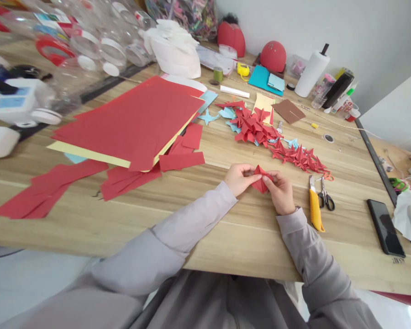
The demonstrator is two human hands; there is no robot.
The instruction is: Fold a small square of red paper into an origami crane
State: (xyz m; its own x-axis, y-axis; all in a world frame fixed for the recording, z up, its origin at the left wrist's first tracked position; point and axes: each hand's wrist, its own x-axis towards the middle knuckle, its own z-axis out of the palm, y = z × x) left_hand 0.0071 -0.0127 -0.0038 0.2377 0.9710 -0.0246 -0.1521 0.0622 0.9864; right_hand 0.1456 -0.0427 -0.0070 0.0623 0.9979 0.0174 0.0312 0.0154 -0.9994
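I am reporting a folded red paper piece [260, 181] held between my left hand [239, 179] and my right hand [281, 193]. Both hands are closing narrow on it, with the fingers pinching it from either side, and its pointed corners are sticking up between them. The piece is sitting above the middle of the counter [246, 240], and I cannot tell whether it is touching the surface. My gray sleeves [195, 219] are reaching in from the near edge.

Just beside my right hand, a yellow utility knife [314, 214] and a pair of black-handled scissors [326, 200] are lying side by side on the counter. Farther right, a black phone [385, 227] is lying near the counter's edge. Ahead of my hands, a heap of folded red pieces [255, 128] is trailing into a row of similar pieces [297, 157], with blue paper scraps [208, 116] mixed in at the far end. To my left, a stack of red paper sheets [130, 128] is resting on a yellow sheet [85, 153], and cut red strips [48, 192] are lying toward the front. A paper towel roll [312, 73] is standing near the far edge.
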